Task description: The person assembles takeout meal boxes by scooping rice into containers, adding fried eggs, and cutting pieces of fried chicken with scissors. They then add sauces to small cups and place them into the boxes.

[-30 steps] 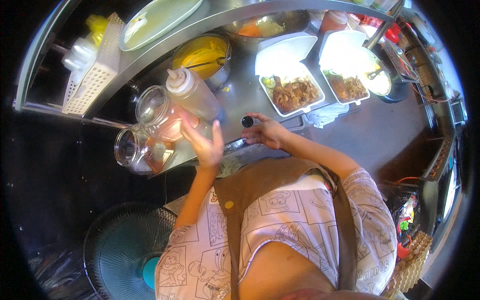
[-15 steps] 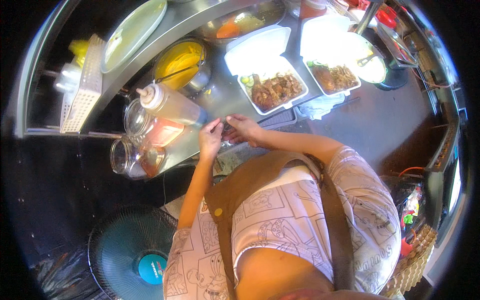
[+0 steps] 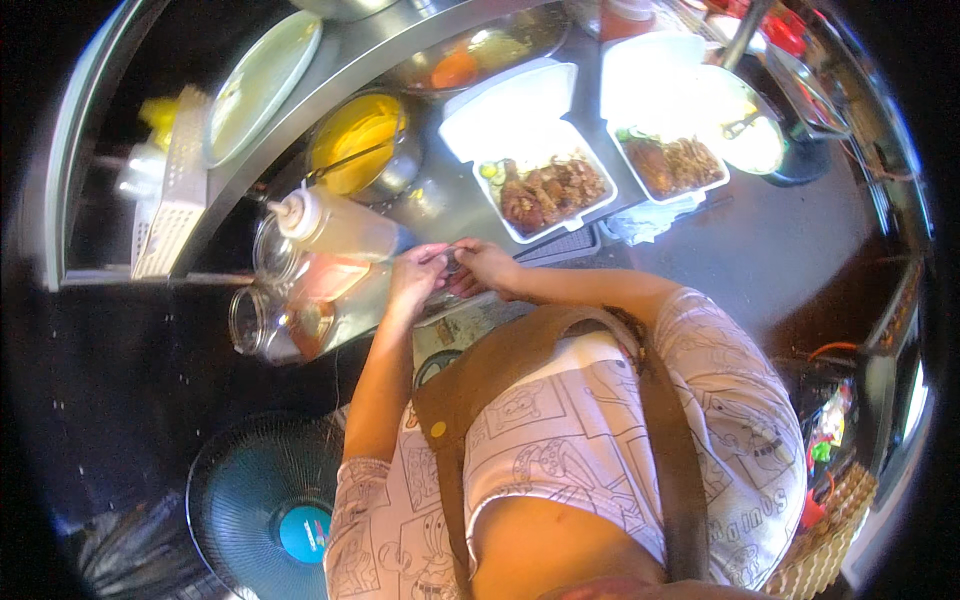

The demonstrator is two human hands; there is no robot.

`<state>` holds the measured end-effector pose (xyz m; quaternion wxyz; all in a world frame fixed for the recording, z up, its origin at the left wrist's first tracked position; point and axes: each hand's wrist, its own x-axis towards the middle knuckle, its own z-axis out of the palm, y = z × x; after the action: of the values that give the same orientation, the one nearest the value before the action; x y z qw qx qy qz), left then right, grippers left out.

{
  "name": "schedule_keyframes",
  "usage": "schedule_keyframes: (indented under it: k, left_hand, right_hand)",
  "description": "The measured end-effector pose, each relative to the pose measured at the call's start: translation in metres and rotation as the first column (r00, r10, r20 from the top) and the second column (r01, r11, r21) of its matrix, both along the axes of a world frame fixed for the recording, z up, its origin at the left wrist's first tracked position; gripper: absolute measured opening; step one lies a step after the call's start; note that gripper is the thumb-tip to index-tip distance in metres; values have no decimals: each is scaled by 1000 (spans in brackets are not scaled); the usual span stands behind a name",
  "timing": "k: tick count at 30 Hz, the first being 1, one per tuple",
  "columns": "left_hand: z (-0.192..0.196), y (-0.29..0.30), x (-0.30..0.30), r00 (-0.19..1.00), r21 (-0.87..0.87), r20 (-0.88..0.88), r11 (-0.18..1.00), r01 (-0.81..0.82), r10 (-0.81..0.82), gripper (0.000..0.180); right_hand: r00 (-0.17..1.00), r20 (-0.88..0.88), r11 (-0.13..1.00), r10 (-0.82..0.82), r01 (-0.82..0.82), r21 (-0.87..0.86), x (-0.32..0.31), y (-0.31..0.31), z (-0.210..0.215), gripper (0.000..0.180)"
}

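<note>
My left hand (image 3: 418, 276) and my right hand (image 3: 484, 268) meet at the counter's front edge. Both have their fingers pinched together around something small between them, too small and blurred to name. Just left of them a squeeze bottle (image 3: 345, 225) of pale brown liquid lies tilted on its side, its nozzle pointing left. Beyond my right hand an open white takeaway box (image 3: 520, 110) holds browned chicken (image 3: 550, 190) and cucumber slices. A second open box (image 3: 650, 65) with similar meat (image 3: 672, 165) stands to its right.
Clear jars (image 3: 247, 320) lie beside the squeeze bottle. Behind are a metal pot (image 3: 405, 160) with yellow contents and a wide metal bowl (image 3: 540, 45). Plastic bags (image 3: 645, 222) sit by the right box. A standing fan (image 3: 265, 500) is at lower left, a perforated white basket (image 3: 175, 200) at upper left.
The view has shifted slightly. My hands stay together at the counter edge, with the left fingers turned a little further over toward the right hand. The boxes and bottles stay in place.
</note>
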<state>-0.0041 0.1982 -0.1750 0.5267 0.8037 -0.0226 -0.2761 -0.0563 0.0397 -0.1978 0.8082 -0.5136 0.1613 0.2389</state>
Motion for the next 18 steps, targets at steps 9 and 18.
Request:
schedule_keyframes:
  k: [9,18]
  left_hand:
    - [-6,-4,-13,912,257,386,966,41,-141,47]
    - [109,-27,-24,595,336,768,940,-56,-239,49]
  right_hand:
    - [999,-39,985,-23,30,170,-1,-3,-6,46]
    - [982,121,969,148,-168,179,-11,-30,44,52]
